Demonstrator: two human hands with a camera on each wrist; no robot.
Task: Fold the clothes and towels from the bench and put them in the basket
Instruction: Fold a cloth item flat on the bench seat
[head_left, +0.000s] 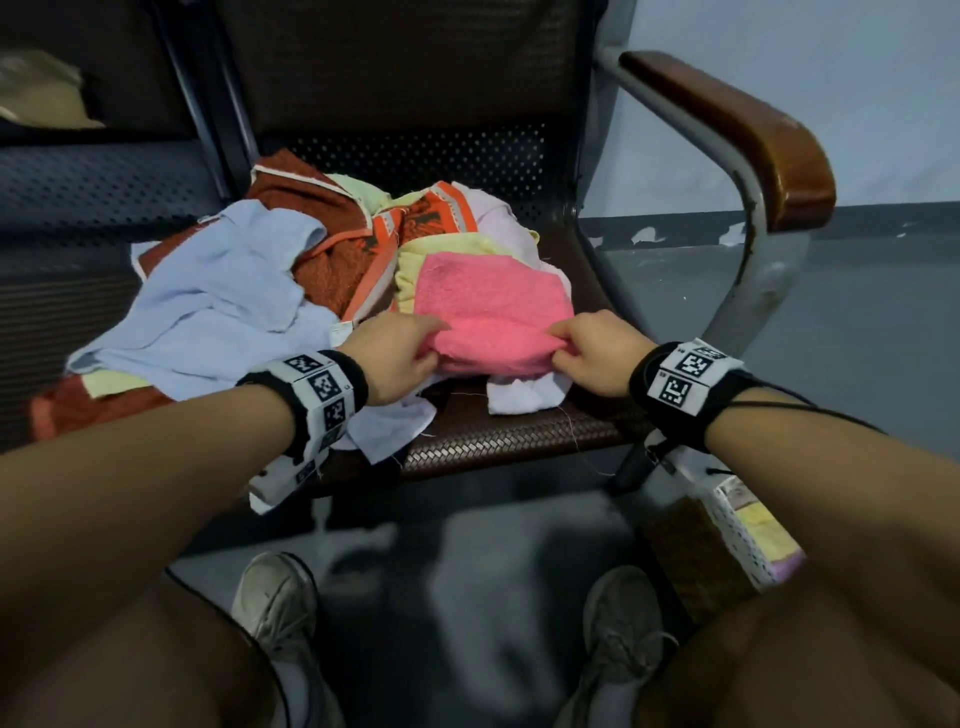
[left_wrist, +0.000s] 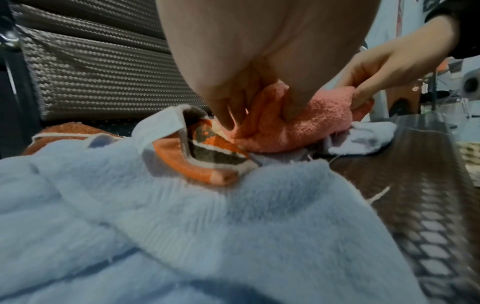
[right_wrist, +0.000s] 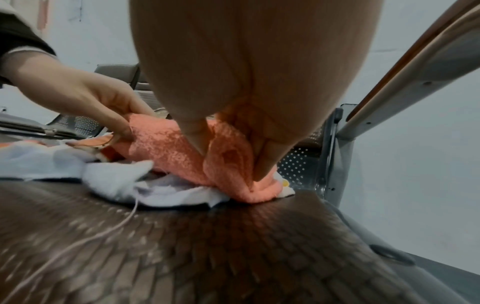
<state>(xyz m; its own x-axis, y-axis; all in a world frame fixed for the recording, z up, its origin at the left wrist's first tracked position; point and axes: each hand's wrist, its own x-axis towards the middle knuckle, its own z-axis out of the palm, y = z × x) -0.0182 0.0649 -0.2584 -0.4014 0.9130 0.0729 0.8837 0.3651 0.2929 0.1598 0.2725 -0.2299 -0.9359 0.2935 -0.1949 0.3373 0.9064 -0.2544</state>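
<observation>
Risk first: the pink towel (head_left: 493, 306) lay on top of the loose pile at the near edge of the worktop (head_left: 519, 431), touching a pale cloth (head_left: 524, 395) beneath. Lifting it could have dragged that cloth off onto the floor, or the bunched corners could have slipped, leaving a crooked fold. Your left hand (head_left: 395, 353) pinched the towel's near left corner, fingers curled. Your right hand (head_left: 597, 353) pinched the near right corner likewise. The basket (head_left: 737, 540) sat low at your right, some folded pieces in it.
</observation>
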